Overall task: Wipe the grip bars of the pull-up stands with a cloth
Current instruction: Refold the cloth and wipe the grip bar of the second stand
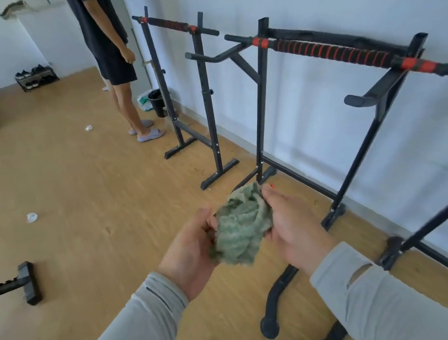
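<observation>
2 hands gripping cloth (238,224) | left hand (191,254) and right hand (295,231) fingers bunching it at waist height | step: preparing | next: reaching nearest grip bar (338,54), well apart

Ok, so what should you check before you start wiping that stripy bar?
1. Cloth held: ok, left hand and right hand both grip it.
2. Cloth ready to wipe: not ok, it is bunched up.
3. Cloth touching a bar: not ok, it is apart from the near bar.
4. Near bar free of things: ok.
5. Far bar free: ok, though a person stands beside that stand.
6. Cloth damp: cannot tell.
</observation>
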`<state>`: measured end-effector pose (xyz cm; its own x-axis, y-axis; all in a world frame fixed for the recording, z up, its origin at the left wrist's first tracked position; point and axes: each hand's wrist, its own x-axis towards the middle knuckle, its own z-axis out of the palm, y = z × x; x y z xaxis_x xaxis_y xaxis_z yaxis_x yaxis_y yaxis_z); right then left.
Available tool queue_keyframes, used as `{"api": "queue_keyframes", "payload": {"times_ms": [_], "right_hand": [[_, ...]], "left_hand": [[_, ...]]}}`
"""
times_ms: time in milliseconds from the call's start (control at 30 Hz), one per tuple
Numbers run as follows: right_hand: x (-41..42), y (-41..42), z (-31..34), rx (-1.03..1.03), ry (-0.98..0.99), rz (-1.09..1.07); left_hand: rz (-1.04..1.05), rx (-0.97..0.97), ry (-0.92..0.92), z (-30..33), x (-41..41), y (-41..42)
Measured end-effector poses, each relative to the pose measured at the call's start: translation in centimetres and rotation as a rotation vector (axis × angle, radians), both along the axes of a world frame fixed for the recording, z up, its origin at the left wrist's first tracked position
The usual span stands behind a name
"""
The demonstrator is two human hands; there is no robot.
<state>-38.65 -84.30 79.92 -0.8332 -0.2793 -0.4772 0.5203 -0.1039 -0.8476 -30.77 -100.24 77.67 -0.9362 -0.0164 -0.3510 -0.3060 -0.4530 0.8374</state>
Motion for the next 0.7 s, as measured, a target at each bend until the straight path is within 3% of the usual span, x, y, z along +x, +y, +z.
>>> {"api": "queue_keyframes", "payload": {"times_ms": [100,233,300,400,500,567,633,700], "right_hand": [[-1.8,-1.1,0.1,-0.131,-0.065,-0.004],[-4.5,-2.4,-1.2,-0.134,0.102,0.12],[-5.5,-3.6,-1.5,-0.151,0.093,0.113],[-6.8,-6.7,-0.7,0.054,0.196,0.067],[-8.7,-10.5,0.3,0.355,0.276,-0.2],[-9.7,-12.7,0.8,0.29,0.115,-0.301],[-10.2,-14.8,1.2,0.068,-0.072,-0.303],[-10.6,-16.1,0.7,-0.074,-0.072,-0.271]], "left_hand": [[-0.015,-0.113,-0.024,0.0,-4.2,-0.3],[0.088,-0.011,0.005,0.2,-8.2,-2.8],[0.118,-0.039,-0.013,0.5,-9.9,-4.5],[0.167,-0.146,-0.049,0.4,-12.7,-7.7],[0.117,-0.271,-0.01,0.5,-14.7,-10.9],[0.035,-0.245,-0.003,0.8,-15.4,-12.7],[-0.114,-0.14,-0.009,0.9,-15.8,-14.2],[-0.187,-0.063,-0.011,0.6,-16.5,-15.8]]}}
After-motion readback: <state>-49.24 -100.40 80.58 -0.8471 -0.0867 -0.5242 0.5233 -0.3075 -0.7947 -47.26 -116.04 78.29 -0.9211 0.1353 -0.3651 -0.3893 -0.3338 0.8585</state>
